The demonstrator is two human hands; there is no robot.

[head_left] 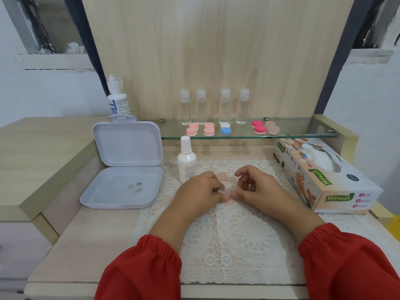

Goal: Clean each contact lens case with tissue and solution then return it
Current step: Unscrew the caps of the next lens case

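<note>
A pale, translucent contact lens case [227, 190] is pinched between the left hand [200, 191] and the right hand [257, 187], both curled around it above the lace doily [229, 241] on the bench [91, 245]. A peach cap [221, 176] lies just beyond the left hand's fingers. The solution bottle [186, 161] stands beyond the left hand; the tissue box [324, 180] lies outside the right hand.

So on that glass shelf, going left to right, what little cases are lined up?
Two light pink cases →, a white-and-blue case, a hot pink case, then a pale beige case at the right end.
</note>
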